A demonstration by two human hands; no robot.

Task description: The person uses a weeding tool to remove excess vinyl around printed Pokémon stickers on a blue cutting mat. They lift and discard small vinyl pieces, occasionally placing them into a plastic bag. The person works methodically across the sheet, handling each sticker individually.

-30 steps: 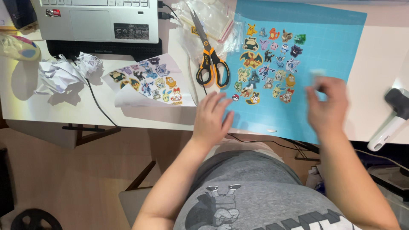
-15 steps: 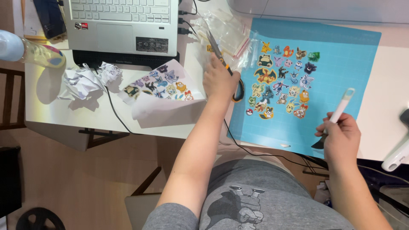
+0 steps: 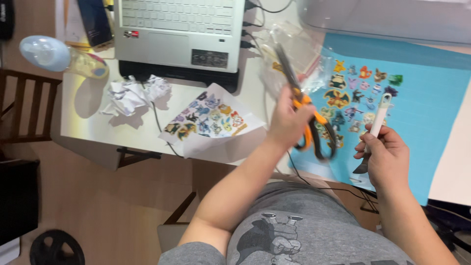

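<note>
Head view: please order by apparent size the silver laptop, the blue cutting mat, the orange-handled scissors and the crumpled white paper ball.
1. Blue cutting mat
2. Silver laptop, partly cut off
3. Orange-handled scissors, raised nearer the camera, so unsure
4. Crumpled white paper ball

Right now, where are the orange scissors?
In the head view, the orange scissors are in the left hand, above the blue mat's left edge, right of the laptop.
</note>
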